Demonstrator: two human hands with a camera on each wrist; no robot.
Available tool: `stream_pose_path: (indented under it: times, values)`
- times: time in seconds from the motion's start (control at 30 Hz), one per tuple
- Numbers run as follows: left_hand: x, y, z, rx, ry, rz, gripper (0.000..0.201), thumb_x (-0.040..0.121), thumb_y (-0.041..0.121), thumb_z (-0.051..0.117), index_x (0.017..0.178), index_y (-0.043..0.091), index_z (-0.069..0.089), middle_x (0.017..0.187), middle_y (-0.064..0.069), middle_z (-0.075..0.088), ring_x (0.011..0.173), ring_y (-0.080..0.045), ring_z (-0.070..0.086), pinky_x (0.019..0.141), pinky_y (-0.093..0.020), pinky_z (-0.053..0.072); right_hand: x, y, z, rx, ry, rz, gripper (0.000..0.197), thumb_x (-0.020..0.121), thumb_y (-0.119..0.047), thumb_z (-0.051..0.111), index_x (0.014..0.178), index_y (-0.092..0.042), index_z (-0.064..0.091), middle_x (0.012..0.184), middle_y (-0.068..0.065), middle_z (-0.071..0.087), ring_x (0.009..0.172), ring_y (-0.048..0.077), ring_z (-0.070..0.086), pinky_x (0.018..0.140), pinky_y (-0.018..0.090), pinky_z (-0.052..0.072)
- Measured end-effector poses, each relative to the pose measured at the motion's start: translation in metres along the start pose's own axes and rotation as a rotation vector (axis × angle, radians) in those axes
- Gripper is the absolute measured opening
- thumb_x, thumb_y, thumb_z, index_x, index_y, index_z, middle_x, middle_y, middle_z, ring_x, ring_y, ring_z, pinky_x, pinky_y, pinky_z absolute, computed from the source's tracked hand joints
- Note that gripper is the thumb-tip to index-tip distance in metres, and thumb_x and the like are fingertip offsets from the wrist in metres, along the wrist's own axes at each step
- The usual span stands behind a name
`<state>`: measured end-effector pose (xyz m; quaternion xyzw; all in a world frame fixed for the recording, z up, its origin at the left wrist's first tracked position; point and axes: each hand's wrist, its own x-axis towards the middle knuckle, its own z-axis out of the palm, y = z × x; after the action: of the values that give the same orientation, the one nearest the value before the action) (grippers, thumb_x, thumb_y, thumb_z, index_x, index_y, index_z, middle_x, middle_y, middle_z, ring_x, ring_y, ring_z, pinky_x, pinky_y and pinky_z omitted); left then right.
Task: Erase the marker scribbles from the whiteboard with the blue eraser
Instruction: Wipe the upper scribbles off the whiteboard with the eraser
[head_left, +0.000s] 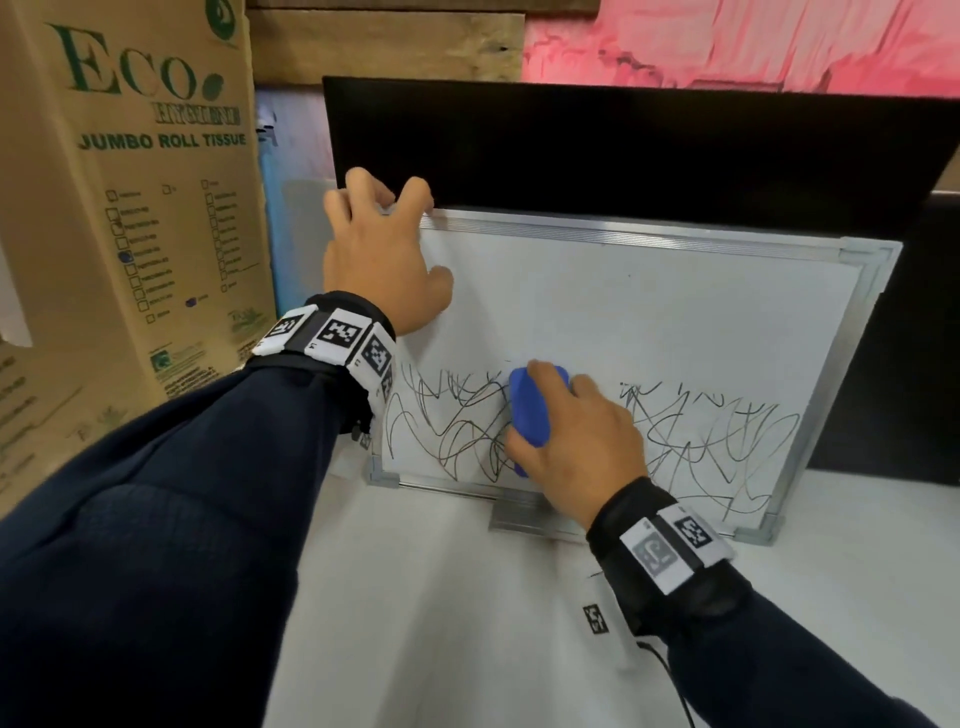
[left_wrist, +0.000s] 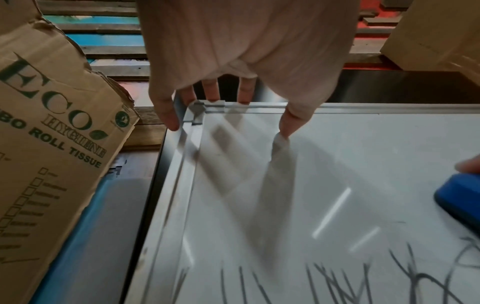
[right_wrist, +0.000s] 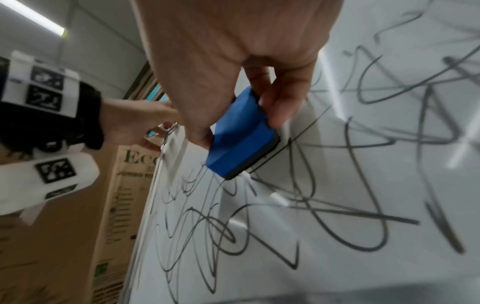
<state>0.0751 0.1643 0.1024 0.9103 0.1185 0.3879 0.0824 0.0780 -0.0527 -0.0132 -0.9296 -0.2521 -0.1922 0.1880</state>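
Leaning against a black panel (head_left: 623, 150), whiteboard (head_left: 649, 312) is standing on the white table (head_left: 441, 597), cardboard box (head_left: 130, 208) beside it. Left hand (head_left: 379, 254) is gripping its top-left corner, fingers (left_wrist: 166, 115) curled over the frame. Scribbles (head_left: 701, 431) are filling the lower half. Right hand (head_left: 576, 431) is gripping blue eraser (head_left: 530, 410), thumb and fingers (right_wrist: 280, 111) pinching its sides, pad pressing on the scribbles.

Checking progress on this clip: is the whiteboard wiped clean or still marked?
Still marked: black marker scribbles cross the lower band of the aluminium-framed whiteboard; its upper part is clean.
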Motion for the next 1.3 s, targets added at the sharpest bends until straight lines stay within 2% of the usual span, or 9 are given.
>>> stream_pose_path:
  times: [0.13,0.27,0.33,0.53,0.67,0.83,1.0,1.1,1.3]
  values:
    - [-0.006,0.011,0.006,0.010,0.035,-0.039,0.060,0.073,0.055,0.065,0.120,0.024,0.045,0.131,-0.010,0.037,0.123,-0.032,0.036,0.081,-0.042,0.043,-0.003,0.022,-0.009,0.015,0.073,0.029,0.067,0.086,-0.058,0.059,0.141,-0.034,0.030,0.098,0.002,0.054,0.076,0.027,0.057,0.064,0.035,0.050]
    - [-0.007,0.013,0.011,0.007,0.043,-0.067,0.068,0.072,0.059,0.065,0.125,0.022,0.043,0.137,-0.010,0.035,0.131,-0.034,0.033,0.089,-0.047,0.043,-0.007,0.032,-0.013,0.036,0.068,0.056,0.067,0.086,-0.059,0.058,0.143,-0.036,0.032,0.100,0.001,0.053,0.078,0.027,0.057,0.066,0.038,0.054]
    - [-0.007,0.014,0.011,0.023,0.042,-0.070,0.071,0.071,0.060,0.066,0.126,0.021,0.043,0.138,-0.011,0.035,0.131,-0.034,0.032,0.090,-0.049,0.046,-0.002,0.029,-0.017,0.052,0.097,0.081,0.067,0.087,-0.057,0.058,0.144,-0.034,0.031,0.103,0.003,0.054,0.079,0.028,0.057,0.068,0.039,0.054]
    - [-0.007,0.015,0.007,0.047,0.032,-0.056,0.070,0.073,0.058,0.068,0.126,0.018,0.042,0.138,-0.014,0.035,0.130,-0.036,0.033,0.086,-0.051,0.051,0.016,-0.012,-0.005,-0.060,-0.041,-0.089,0.068,0.088,-0.051,0.060,0.147,-0.035,0.028,0.120,0.006,0.049,0.090,0.032,0.052,0.067,0.036,0.043]
    - [-0.006,0.016,0.006,0.082,0.014,-0.060,0.071,0.075,0.058,0.068,0.128,0.019,0.041,0.139,-0.013,0.034,0.131,-0.035,0.033,0.086,-0.051,0.050,0.021,-0.022,-0.003,-0.108,-0.078,-0.139,0.068,0.089,-0.048,0.061,0.146,-0.035,0.027,0.122,0.005,0.047,0.094,0.030,0.049,0.066,0.036,0.043]
    - [-0.006,0.016,0.006,0.058,0.008,-0.065,0.071,0.076,0.059,0.068,0.129,0.020,0.041,0.140,-0.012,0.033,0.132,-0.033,0.033,0.089,-0.052,0.049,0.004,0.018,-0.016,-0.121,-0.047,-0.077,0.066,0.088,-0.054,0.055,0.147,-0.041,0.026,0.120,0.000,0.049,0.089,0.026,0.046,0.066,0.034,0.044]
    - [-0.008,0.018,0.008,0.048,0.010,-0.088,0.072,0.075,0.060,0.067,0.129,0.021,0.040,0.142,-0.012,0.033,0.135,-0.033,0.032,0.095,-0.054,0.047,-0.018,0.072,-0.037,-0.040,0.110,0.045,0.068,0.085,-0.054,0.060,0.146,-0.040,0.032,0.096,-0.003,0.046,0.077,0.024,0.049,0.061,0.035,0.049]
    - [-0.007,0.021,0.009,0.066,0.019,-0.112,0.074,0.074,0.061,0.066,0.130,0.021,0.040,0.142,-0.012,0.034,0.135,-0.034,0.033,0.099,-0.057,0.043,-0.024,0.096,-0.046,-0.002,0.197,0.126,0.070,0.087,-0.057,0.058,0.149,-0.038,0.031,0.092,-0.005,0.040,0.075,0.023,0.049,0.060,0.034,0.049]
    - [-0.008,0.032,0.012,0.105,0.026,-0.202,0.081,0.071,0.062,0.067,0.133,0.019,0.038,0.146,-0.014,0.033,0.137,-0.039,0.031,0.105,-0.065,0.034,-0.037,0.131,-0.060,-0.027,0.152,0.109,0.070,0.087,-0.057,0.058,0.149,-0.040,0.031,0.091,-0.007,0.043,0.079,0.021,0.052,0.063,0.035,0.051]
